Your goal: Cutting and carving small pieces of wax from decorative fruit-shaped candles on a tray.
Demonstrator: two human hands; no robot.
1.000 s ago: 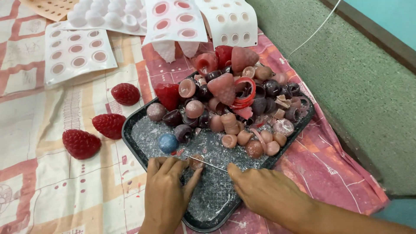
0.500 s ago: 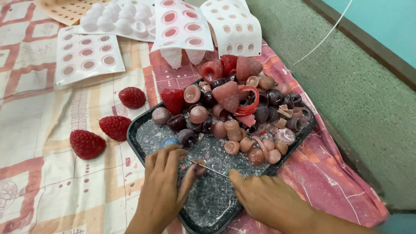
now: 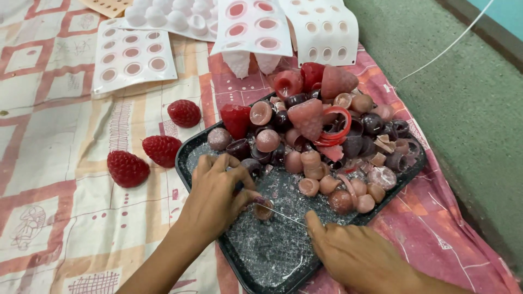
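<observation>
So the biggest thing here is the patterned cloth (image 3: 65, 218), pink and cream squares, spread over the whole work surface, with a green floor (image 3: 463, 109) running along the right side. On the cloth sits a black tray (image 3: 188, 155), angled a bit, its near half dusted with pale crumbs and shavings. The far half of the tray is piled with small moulded pieces (image 3: 327, 136): dark purple, pink, brown and red, mostly round cups and domes, plus one red ring on top.

Past the tray there are a few white moulds (image 3: 133, 57) with round cavities, some lying overlapped at the top edge. Left of the tray, three red strawberry shapes (image 3: 128, 169) lie loose on the cloth, near each other but not touching.

Now the hands. The left hand (image 3: 218, 196) rests over the tray's near left corner, fingers curled down, thumb and fingertips pinched together on a small brownish cup piece (image 3: 264, 209) sitting on the tray floor. The right hand (image 3: 359, 253) comes in from the lower right, its finger and thumb pressed together on the end of a thin wire (image 3: 283, 213) that runs from there up to the cup piece. Can't tell whether the wire goes into the piece or just touches it.
</observation>
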